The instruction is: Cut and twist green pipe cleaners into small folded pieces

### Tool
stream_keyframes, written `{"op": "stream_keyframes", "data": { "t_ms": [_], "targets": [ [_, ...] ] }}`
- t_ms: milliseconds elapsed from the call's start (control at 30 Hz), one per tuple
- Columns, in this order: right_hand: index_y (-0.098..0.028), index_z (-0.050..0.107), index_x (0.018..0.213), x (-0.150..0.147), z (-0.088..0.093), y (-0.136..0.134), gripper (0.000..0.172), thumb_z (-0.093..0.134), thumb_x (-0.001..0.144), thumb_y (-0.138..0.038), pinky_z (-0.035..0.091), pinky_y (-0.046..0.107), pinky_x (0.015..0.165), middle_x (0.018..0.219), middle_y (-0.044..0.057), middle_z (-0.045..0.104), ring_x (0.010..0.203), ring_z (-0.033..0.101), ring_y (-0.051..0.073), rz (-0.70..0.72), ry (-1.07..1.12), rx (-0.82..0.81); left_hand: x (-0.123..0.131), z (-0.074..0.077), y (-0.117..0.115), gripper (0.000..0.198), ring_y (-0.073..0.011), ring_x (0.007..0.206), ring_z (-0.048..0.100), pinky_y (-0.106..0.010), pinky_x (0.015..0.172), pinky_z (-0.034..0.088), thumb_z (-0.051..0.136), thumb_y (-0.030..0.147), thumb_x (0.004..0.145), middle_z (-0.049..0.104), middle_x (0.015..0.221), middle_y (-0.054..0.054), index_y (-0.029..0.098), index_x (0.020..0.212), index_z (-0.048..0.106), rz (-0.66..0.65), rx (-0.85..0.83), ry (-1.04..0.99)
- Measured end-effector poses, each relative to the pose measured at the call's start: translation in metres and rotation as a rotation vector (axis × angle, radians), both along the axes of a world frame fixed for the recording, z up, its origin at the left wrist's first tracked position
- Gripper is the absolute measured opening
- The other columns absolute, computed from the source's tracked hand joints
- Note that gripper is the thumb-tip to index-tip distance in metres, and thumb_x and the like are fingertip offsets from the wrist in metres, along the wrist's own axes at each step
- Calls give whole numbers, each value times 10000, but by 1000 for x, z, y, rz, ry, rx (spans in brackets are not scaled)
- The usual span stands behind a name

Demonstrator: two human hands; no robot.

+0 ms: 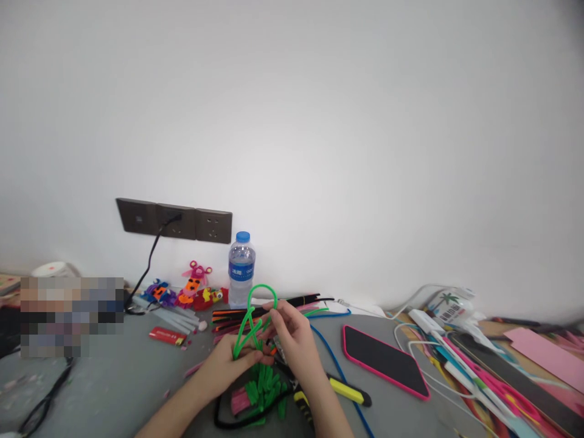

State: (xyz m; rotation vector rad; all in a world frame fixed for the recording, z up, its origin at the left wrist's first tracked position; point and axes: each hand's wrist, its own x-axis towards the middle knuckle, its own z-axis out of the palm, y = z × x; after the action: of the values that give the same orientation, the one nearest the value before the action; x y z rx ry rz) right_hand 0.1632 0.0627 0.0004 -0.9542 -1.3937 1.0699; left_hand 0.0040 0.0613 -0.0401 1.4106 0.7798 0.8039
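Observation:
My left hand [230,364] is closed on a bright green pipe cleaner [263,286], thumb against fingers. My right hand [291,331] pinches the same pipe cleaner higher up, at the right side of its rounded loop. Below the loop the green strands cross between my two hands, and part of them is hidden by my fingers. Under my hands lies a pile of short green pieces [263,384] with a few pink pieces [239,400]. Beside my right wrist, pliers with yellow and black handles [349,390] rest partly covered by my forearm.
A water bottle [241,271] stands by the wall behind my hands, with colourful pipe-cleaner figures [194,286] to its left. A pink-edged phone [385,362] lies to the right, before cables and craft supplies. Glue sticks [171,317] and a red packet [167,336] lie left.

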Motion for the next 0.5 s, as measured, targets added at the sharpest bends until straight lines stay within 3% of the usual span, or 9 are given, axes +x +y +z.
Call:
{"op": "stream_keyframes", "data": {
  "t_ms": [233,367,500],
  "targets": [
    [-208,653,993,1,-3,-1,262,515,899,-409,466,241,475,644,-20,555,518,579,146,22,-8,-4,2,-1,-1,291,-248,799,705,-350,798,524,693,422,788,776,854,-62,171,912,772,24,11,-20],
    [-202,653,972,0,-2,-1,256,514,902,-405,435,231,479,656,-24,552,491,548,123,9,-4,6,3,6,-3,315,-190,604,652,-274,599,506,675,446,792,781,783,-61,166,896,772,59,25,50],
    [-191,640,903,0,2,1,261,551,877,-435,420,232,491,600,-34,548,488,538,128,29,55,-28,2,7,-5,338,-122,464,534,-205,429,362,650,458,809,785,776,-65,159,911,770,76,77,112]
  ]
}}
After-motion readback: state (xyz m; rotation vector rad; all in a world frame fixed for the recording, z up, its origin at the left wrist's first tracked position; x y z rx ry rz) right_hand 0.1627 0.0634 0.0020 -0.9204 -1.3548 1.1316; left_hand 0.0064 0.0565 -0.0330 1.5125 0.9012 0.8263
